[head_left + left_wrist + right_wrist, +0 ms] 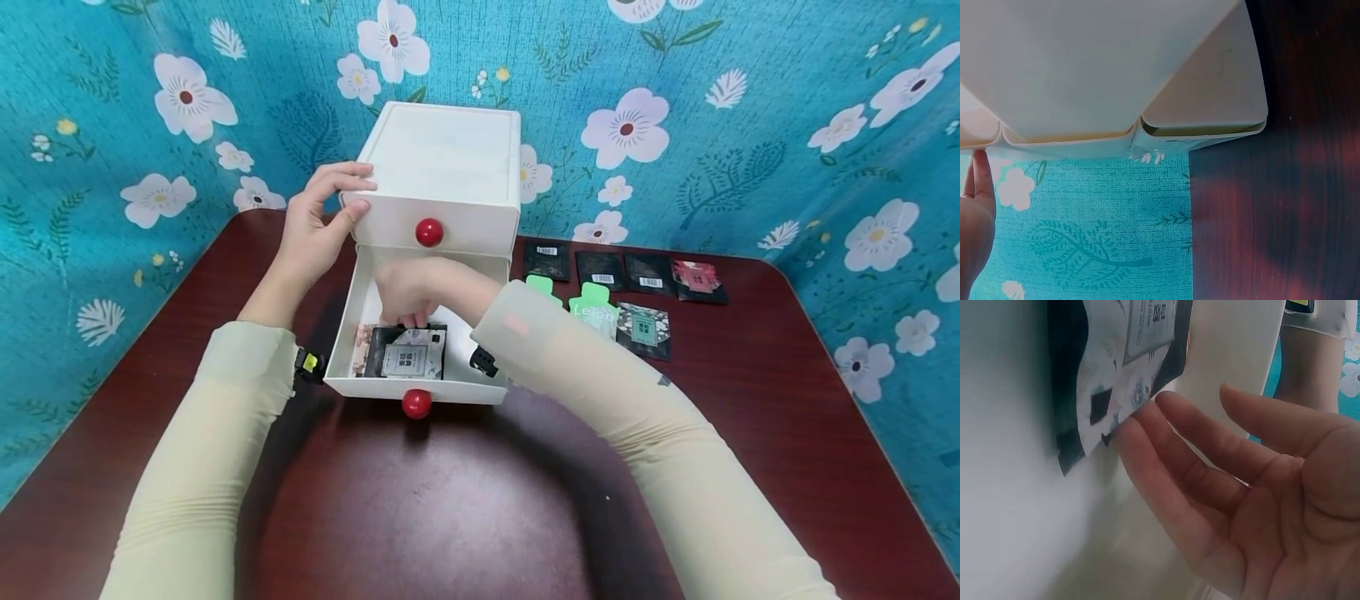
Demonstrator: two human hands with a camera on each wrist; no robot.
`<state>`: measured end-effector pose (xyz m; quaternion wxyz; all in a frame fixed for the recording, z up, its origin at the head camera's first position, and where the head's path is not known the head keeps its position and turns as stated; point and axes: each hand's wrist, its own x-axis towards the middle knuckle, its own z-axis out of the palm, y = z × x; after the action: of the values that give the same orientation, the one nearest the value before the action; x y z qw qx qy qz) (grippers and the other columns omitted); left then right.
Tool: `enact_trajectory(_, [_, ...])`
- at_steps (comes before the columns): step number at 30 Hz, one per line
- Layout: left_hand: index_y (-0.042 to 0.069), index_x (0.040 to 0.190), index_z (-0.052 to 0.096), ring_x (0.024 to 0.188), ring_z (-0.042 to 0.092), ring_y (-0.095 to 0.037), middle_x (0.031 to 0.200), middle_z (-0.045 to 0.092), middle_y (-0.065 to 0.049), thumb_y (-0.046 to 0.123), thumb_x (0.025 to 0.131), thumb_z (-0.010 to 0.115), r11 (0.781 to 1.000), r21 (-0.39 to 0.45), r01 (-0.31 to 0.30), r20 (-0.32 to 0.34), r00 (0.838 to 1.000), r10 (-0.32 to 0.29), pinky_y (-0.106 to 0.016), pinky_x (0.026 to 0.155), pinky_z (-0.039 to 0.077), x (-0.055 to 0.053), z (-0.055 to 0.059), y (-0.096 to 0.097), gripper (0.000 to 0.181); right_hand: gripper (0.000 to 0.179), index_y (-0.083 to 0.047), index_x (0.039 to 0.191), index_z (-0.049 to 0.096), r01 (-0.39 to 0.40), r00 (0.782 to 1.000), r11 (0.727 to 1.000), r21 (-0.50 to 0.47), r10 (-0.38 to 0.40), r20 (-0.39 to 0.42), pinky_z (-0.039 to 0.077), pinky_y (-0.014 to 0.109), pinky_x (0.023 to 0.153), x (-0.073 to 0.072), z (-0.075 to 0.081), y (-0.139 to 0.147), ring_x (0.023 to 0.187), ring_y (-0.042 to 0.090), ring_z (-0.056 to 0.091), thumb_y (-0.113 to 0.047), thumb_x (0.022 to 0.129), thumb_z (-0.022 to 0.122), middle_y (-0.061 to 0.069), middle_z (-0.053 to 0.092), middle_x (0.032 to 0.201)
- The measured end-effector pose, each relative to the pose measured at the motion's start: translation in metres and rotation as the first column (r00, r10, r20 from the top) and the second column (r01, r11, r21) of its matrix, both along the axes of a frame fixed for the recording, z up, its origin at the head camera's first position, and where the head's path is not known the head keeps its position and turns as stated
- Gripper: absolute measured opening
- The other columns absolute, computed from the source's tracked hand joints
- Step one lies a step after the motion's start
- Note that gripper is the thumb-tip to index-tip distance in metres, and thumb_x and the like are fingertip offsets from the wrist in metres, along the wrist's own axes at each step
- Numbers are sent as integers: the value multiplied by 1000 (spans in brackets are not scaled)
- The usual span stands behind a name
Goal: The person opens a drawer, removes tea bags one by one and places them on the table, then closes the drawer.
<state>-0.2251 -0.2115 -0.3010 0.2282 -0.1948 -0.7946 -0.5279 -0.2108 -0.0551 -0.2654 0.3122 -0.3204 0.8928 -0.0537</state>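
Observation:
A white two-tier drawer cabinet (442, 150) stands at the back of the table, its lower drawer (465, 392) pulled out and its upper one closed. My left hand (315, 221) rests against the cabinet's upper left front corner, fingers extended along the edge and thumb near the front. Inside the lower drawer lies a black and white floral sachet (408, 354), overlapping a pinkish one (361, 354) on its left. My right hand (1254, 481) reaches in from above. Its fingertips are right at the sachet's edge, while the thumb stays apart from it.
Right of the cabinet, several dark sachets (600, 269) lie in a row, the last with a red print (697, 279). Before them are green-topped packets (595, 304) and a floral sachet with a green label (645, 329). Red round knobs (417, 404) stick out from both drawers.

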Motion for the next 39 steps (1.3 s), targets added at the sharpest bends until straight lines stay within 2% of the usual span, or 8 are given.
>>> enact_trajectory(4, [1, 117, 68, 130, 49, -13, 136, 59, -5, 10, 98, 62, 1000, -2, -8, 19, 1000, 8, -38, 100, 55, 1, 1, 1, 22, 20, -4, 88, 69, -6, 1000, 1000, -6, 6, 9, 45, 20, 46, 1, -2, 1, 53, 12, 63, -21, 96, 62, 4, 67, 68])
enact_trajectory(7, [2, 117, 68, 131, 49, -13, 136, 59, -5, 10, 97, 62, 1000, -4, -11, 24, 1000, 11, -37, 100, 55, 1, 1, 1, 22, 20, -8, 82, 67, -12, 1000, 1000, -3, 12, 25, 50, 22, 51, 1, -2, 1, 55, 12, 61, -22, 95, 63, 2, 64, 68])
enact_trajectory(14, [1, 118, 67, 132, 48, -14, 137, 58, -7, 9, 97, 61, 1000, -2, 4, 30, 1000, -4, -34, 99, 55, 2, 2, 2, 23, 31, -15, 64, 51, -37, 985, 999, 3, 36, 166, 53, 26, 63, 5, 1, 0, 60, 11, 43, -10, 93, 62, -3, 42, 64])
enact_trajectory(19, [1, 117, 68, 132, 48, -14, 137, 58, -6, 9, 97, 62, 1000, 7, -6, 33, 999, 6, -32, 98, 55, 3, 2, 2, 23, 26, -15, 69, 55, -40, 975, 999, -17, 42, 218, 52, 26, 62, 7, 4, 2, 62, 10, 42, -1, 90, 58, -3, 43, 68])
enact_trajectory(25, [1, 117, 68, 131, 48, -12, 136, 59, -5, 9, 97, 61, 1000, 14, 1, 13, 1000, -1, -31, 99, 55, 3, 1, 2, 22, 23, -13, 71, 59, -57, 988, 996, -67, 66, 143, 49, 21, 55, 9, 10, 8, 63, 10, 46, 0, 89, 55, -3, 47, 71])
enact_trajectory(31, [-1, 116, 68, 131, 48, -12, 135, 59, -3, 7, 97, 62, 999, 37, -2, 5, 1000, 2, -23, 95, 55, 4, 0, 2, 22, 20, -10, 74, 60, -51, 995, 985, -163, 63, 71, 41, 19, 53, 10, 15, 20, 63, 11, 45, 2, 89, 54, 0, 49, 76])
enact_trajectory(36, [-2, 115, 68, 131, 48, -12, 134, 60, -2, 7, 97, 62, 999, 46, -8, 6, 1000, 8, -18, 91, 54, 4, 1, 2, 21, 13, -5, 83, 65, 4, 1000, 957, -291, -3, 6, 40, 20, 57, 12, 18, 35, 70, 13, 48, 4, 88, 56, 4, 54, 79])
enact_trajectory(39, [-2, 114, 68, 132, 47, -13, 134, 60, -2, 8, 97, 62, 999, 43, -9, 16, 1000, 8, -16, 90, 53, 3, 1, 4, 21, 15, -3, 93, 69, 56, 998, 930, -364, -60, 2, 42, 21, 60, 13, 20, 47, 74, 15, 52, 4, 89, 56, 6, 60, 84])
